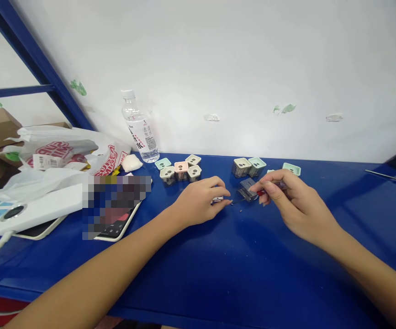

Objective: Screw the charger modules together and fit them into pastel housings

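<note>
My left hand [206, 201] is closed around a small pale piece [217, 199], mostly hidden by the fingers. My right hand [288, 198] pinches a small screwdriver [261, 193] with a red handle; its thin shaft points left toward the piece. Between the hands lies a dark see-through sharpener container [248, 191] without a coloured top. Behind it stand a cream pencil sharpener [242, 167] and a mint pencil sharpener [257, 166]. A mint lid [291, 169] rests beyond my right hand. Left of these, several two-hole sharpeners are grouped around a peach one [181, 171].
A water bottle [140, 130] stands against the wall. On the left lie a phone [120, 224], a white power bank [43, 208] with a cable, and plastic bags [64, 146]. A long thin tool [389, 177] lies at the far right of the blue table [252, 274].
</note>
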Demonstrator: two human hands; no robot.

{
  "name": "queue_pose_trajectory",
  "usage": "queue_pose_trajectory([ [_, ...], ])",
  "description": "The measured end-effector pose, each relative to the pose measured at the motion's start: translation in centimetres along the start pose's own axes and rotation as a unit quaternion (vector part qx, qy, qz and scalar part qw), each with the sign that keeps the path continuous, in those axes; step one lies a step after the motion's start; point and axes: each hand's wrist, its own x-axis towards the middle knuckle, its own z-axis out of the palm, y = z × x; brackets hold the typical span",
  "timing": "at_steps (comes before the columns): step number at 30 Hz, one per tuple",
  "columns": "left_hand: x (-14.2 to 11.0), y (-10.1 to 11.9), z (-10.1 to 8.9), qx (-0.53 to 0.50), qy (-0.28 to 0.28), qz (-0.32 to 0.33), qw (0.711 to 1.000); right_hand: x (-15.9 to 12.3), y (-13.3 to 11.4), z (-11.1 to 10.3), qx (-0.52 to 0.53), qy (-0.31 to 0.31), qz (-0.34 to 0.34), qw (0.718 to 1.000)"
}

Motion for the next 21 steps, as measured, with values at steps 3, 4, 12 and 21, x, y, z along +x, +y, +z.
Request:
queue_pose_trajectory([
  [3,0.03,0.05,-0.04,0.003,-0.01,-0.006,1.0,-0.1,0.07,0.19,-0.004,-0.013,-0.007,1.0],
  [4,0.03,0.07,-0.05,0.004,-0.011,-0.007,1.0,-0.12,0.16,0.24,-0.005,-0.016,-0.01,1.0],
  [12,-0.06,0.31,-0.03,0.01,-0.029,-0.014,0.999,0.04,0.59,0.36,-0.015,-0.03,-0.007,0.999],
  [21,-0.12,0.69,0.18,-0.008,-0.056,-0.082,0.995,-0.24,-0.15,0.12,0.055,0.039,-0.015,0.998],
])
